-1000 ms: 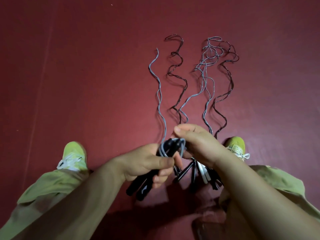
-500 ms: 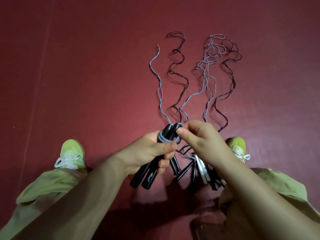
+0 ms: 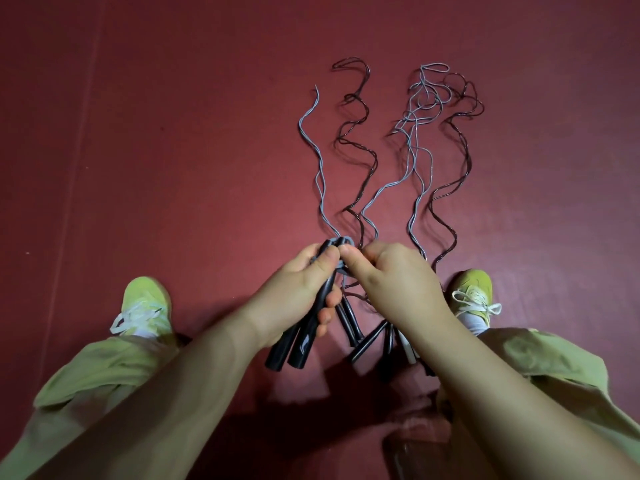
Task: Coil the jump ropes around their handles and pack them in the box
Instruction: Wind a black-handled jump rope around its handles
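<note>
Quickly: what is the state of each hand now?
Left hand: grips the pair of black plastic handles.
Right hand: pinches the thin grey rope at the handle tops.

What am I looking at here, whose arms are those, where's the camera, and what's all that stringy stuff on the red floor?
No machine is involved: a person wears a camera on the head, looking down at their own arms, legs and green shoes, so there is just this one view. The left hand grips a pair of black handles held side by side. A grey rope is looped round their top end, and the right hand pinches that rope there, apparently to wind it. Its free length runs away across the red floor. Beside it lie other wavy ropes, grey and dark, not coiled. More handles lie on the floor under the right wrist. No box is visible.
</note>
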`<state>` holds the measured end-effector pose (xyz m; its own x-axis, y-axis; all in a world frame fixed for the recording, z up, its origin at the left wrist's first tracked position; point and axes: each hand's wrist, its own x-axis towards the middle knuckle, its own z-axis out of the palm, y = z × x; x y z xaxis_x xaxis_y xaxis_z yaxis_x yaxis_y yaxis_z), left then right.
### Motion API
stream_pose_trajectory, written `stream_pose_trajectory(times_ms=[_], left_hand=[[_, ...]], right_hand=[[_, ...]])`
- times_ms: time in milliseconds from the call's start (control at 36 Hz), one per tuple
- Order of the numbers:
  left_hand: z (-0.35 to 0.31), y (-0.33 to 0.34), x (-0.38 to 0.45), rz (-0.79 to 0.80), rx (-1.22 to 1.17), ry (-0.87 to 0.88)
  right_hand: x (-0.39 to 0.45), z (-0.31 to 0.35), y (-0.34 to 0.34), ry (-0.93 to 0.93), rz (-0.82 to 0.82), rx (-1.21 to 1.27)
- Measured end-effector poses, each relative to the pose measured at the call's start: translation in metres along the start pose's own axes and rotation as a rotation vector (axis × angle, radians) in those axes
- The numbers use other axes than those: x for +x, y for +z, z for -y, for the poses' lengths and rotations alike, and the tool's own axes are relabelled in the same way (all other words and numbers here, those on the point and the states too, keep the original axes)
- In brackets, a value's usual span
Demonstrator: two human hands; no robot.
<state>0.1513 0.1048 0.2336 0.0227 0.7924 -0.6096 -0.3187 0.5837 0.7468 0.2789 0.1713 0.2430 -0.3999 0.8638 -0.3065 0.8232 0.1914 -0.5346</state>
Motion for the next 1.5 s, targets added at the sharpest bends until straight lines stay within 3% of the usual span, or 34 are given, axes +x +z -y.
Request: stream_pose_trajectory(times_ms=[250,333,417,556,778,1000,1111,1250,1333,1500], left_hand=[[0.000,-0.012,0.006,-0.029,0.155,-0.010],[0.003,-0.020,0.009,-0.068,0.250,-0.023],[0.006,-0.022,0.011,-0.052,0.347,-0.040],[0.012,-0.015,0.010,0.051,0.491,-0.110],[0.012,0.014,-0.001,0.291,0.515,-0.119],[0.006,0.018,-0.010,0.467,0.356,-0.125],[0.006,0.010,-0.011,0.550,0.196,-0.065],[0.012,0.001,-0.007,0.468,-0.173,0.014],[0.009,-0.001,-0.007,0.415,-0.249,0.033],[-0.006,-0.009,-0.005,0.096,-0.112,-0.006]], right_hand=[[0.004,-0.007,-0.025,-0.062,0.244,0.230],[0.004,-0.013,-0.036,-0.182,0.339,0.072],[0.002,-0.018,-0.042,-0.314,0.307,-0.019],[0.003,-0.019,-0.046,-0.353,0.266,0.177],[0.012,-0.017,-0.035,-0.253,0.336,0.489],[0.020,-0.020,-0.013,-0.004,0.685,0.955],[0.021,-0.016,-0.007,0.093,0.721,1.090],[0.025,-0.018,0.002,0.113,0.557,1.131],[0.022,-0.015,0.006,0.093,0.483,1.152],[0.022,-0.012,-0.001,-0.032,0.508,0.654]])
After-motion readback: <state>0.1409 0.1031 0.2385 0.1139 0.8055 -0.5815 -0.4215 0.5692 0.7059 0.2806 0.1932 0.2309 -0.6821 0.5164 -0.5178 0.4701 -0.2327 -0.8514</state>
